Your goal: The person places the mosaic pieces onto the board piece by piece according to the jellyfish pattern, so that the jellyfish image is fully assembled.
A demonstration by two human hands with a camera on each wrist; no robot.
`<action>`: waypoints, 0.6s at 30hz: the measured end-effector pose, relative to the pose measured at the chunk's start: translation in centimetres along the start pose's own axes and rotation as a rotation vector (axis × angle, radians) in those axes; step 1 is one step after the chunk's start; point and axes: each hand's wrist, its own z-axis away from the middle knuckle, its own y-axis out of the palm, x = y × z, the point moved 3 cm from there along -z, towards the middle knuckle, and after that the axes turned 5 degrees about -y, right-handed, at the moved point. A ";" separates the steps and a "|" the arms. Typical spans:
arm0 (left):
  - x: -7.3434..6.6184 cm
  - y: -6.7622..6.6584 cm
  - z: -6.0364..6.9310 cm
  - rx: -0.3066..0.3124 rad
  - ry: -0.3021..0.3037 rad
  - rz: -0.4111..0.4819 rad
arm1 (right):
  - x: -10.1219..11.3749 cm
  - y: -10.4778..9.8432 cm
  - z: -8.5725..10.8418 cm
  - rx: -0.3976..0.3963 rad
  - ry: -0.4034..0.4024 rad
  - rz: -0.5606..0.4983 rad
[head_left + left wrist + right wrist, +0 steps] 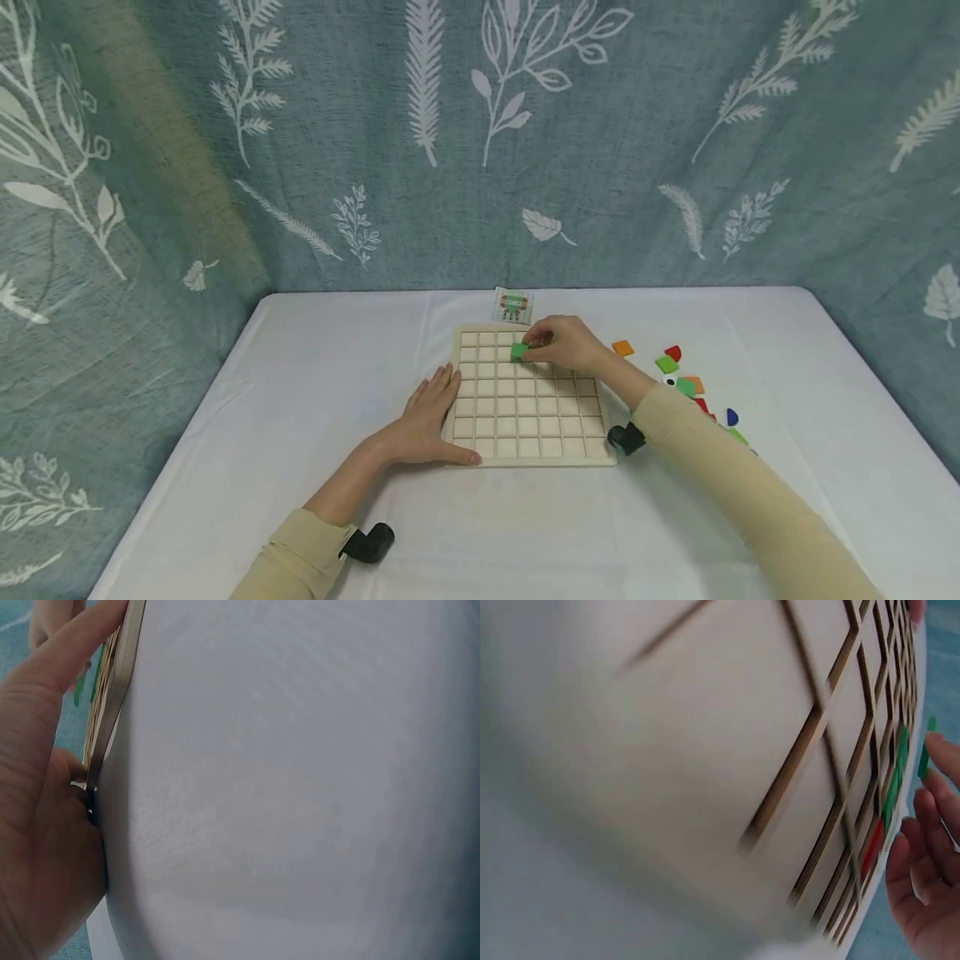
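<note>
Watching from my station, nearest first. Black wrist unit [369, 543] at the left cuff, above white cloth [337, 358]. Left hand [427, 423]: fingers straight and slightly fanned along the left edge of a pale gridded board [486, 427], thumb stretched out over its near corner. I see no grip there, only contact. Board lies flat on the cloth.

Right of the board, partly behind the right sleeve [750, 483], I note a loose scatter of pieces: blue half-round [732, 417], light green square [666, 364], red wedge [672, 353], orange square [622, 348], others too small to name.

Right hand [566, 343] is over the far part of the grid, thumb and fingertips nearly closed, pinching a green tile [928, 750]. From the right wrist I see that tile just above the board; green pieces [895, 780] and a red piece [871, 847] sit in cells beneath. Count unclear to me.

Beyond the far edge: small picture card [513, 306], green-and-red figure. Behind everything, blue-green leaf-print curtain [465, 225].
</note>
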 end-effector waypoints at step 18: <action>0.0 0.0 0.1 0.006 -0.007 0.015 | 0.9 1.8 -2.0 0.037 0.003 0.097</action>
